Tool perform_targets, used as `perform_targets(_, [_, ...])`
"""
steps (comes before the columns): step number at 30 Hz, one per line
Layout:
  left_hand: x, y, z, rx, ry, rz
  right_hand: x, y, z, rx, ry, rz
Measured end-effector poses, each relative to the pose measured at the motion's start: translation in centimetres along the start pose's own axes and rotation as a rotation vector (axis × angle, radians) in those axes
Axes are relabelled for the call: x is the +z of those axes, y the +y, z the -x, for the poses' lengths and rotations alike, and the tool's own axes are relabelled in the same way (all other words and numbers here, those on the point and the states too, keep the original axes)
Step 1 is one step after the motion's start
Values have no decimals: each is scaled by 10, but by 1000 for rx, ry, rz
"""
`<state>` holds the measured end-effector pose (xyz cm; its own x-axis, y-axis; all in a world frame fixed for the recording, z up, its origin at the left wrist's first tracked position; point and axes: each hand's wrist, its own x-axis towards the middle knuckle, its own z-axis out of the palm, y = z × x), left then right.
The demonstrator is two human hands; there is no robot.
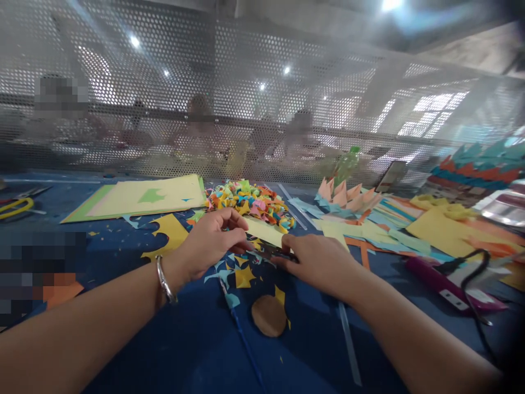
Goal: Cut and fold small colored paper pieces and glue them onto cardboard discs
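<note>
My left hand (213,241), with a silver bangle on its wrist, pinches the near edge of a pale yellow paper strip (266,231). My right hand (318,260) is closed around a dark tool (274,253), likely scissors, whose tip meets the strip's lower edge. Behind the strip lies a heap of small colourful paper cut-outs (248,202). Yellow and light blue scraps (241,273) are scattered under my hands on the blue table (172,350). A brown paper disc (268,316) lies just in front of them.
A stack of yellow and green sheets (143,197) lies at the back left, yellow-handled scissors (16,207) at the far left. Folded paper shapes (348,196), loose coloured sheets (447,230) and a purple device with a black cable (451,282) fill the right. A perforated screen (246,98) stands behind, people beyond it.
</note>
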<state>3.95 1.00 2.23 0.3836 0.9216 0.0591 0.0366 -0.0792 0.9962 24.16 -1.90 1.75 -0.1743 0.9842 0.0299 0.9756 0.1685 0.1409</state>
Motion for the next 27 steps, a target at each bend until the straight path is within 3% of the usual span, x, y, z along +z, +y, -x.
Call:
perform_targets(5, [4,3,3,-90,-32,109,-7,-5,6,-4,170,-43])
perform_targets(11, [3,-3,1,-119,-52,114,-5,-13,12,-367,450,-226])
perform_targets(14, [2,-8,1,-90,-36,97,-5,-16,14,-495,449,-280])
perform_targets(18, [3,-11,2,-36,-30,72,-3,-17,14,-554,465,-344])
perform_targets(27, [7,-12,5,-84,-113,139,-4,-18,8,-464,397,-559])
